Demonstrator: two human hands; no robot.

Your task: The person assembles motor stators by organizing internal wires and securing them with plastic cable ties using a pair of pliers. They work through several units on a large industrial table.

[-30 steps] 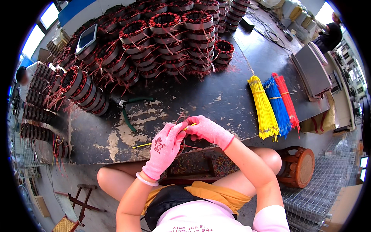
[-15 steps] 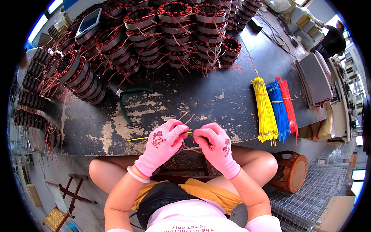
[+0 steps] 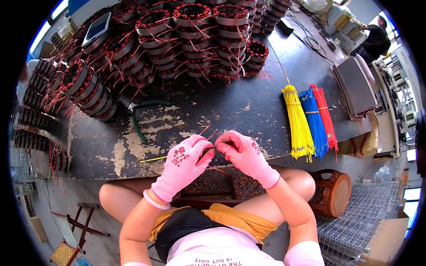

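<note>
Both of my hands wear pink gloves and meet fingertip to fingertip over the near table edge. My left hand [image 3: 186, 163] is closed on a thin yellow wire [image 3: 153, 159], whose free length sticks out to the left. Thin red wires [image 3: 212, 134] poke up between my hands, and another short red end shows below them. My right hand [image 3: 246, 155] pinches the wires where they meet the left fingertips. The exact joint is hidden by the fingers.
Stacks of wound motor stators [image 3: 193, 33] fill the far side. Green-handled pliers [image 3: 138, 122] lie beyond my left hand. Tied bundles of yellow wires [image 3: 296, 126], blue wires [image 3: 314, 124] and red wires [image 3: 326, 117] lie to the right. Another person [image 3: 376, 40] is at the far right.
My right hand has moved left against the left fingertips, covering the short yellow end that showed between them. The whole view has shifted slightly.
</note>
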